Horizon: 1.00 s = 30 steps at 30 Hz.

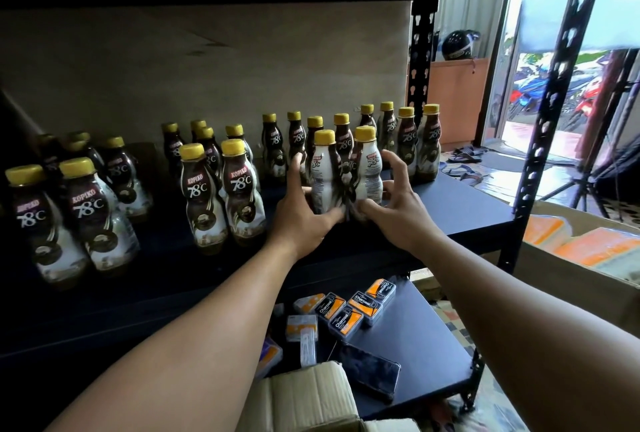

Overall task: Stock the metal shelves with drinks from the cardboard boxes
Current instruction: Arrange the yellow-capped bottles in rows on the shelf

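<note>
Two yellow-capped Kopiko coffee bottles stand side by side on the dark metal shelf (460,203). My left hand (306,215) grips the left bottle (325,172) low on its body. My right hand (393,204) curls round the right bottle (369,168). Whether their bases touch the shelf is hidden by my fingers. Several more of the same bottles stand in rows behind, and in pairs to the left, such as a front pair (221,196). A cardboard box (304,400) sits below at the bottom edge.
The lower shelf (422,352) carries small orange and black Charcoal packs (349,310) and a dark phone (370,374). A black slotted upright (550,113) stands at the shelf's right front corner. Orange packs lie in a box (588,241) at right. An open doorway lies beyond.
</note>
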### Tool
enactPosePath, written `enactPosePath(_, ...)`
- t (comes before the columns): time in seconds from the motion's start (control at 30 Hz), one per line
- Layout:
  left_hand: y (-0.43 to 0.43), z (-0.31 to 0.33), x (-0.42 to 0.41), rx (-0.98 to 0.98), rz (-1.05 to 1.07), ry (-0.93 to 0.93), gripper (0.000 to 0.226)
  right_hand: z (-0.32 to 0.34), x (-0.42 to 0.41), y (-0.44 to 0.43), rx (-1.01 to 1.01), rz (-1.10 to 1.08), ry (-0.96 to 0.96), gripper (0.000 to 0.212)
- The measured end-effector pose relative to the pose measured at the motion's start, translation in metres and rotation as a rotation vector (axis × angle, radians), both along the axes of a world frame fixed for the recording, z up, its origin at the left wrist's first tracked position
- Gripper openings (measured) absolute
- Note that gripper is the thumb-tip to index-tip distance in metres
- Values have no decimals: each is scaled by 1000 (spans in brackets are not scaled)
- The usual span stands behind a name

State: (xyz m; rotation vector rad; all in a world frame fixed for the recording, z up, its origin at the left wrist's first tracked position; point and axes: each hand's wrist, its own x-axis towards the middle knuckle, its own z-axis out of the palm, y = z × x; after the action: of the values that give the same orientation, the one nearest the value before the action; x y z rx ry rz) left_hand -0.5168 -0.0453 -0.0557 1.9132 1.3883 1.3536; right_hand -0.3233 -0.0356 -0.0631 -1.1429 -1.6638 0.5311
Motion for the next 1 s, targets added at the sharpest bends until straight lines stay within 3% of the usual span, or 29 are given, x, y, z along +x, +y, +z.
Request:
enactPosePath(0.17, -3, -1, 2, 15, -12, 14, 123, 1, -2, -1, 36, -40, -26, 101)
enactPosePath(0.33, -3, -1, 1, 20, -9, 11, 118, -2, -1, -1, 16, -36, 2, 88)
enactPosePath(0.5, -3, -1, 1, 22, 22, 9, 122, 1, -3, -5, 51, -85, -19, 98)
enactPosePath(0.63, -2, -2, 1, 16, 30, 13, 115, 0, 0, -3, 33, -58, -34, 89)
enactPosePath(1.0, -9, 1, 1, 75, -10, 57, 105, -1, 3, 1, 56, 48, 17, 99)
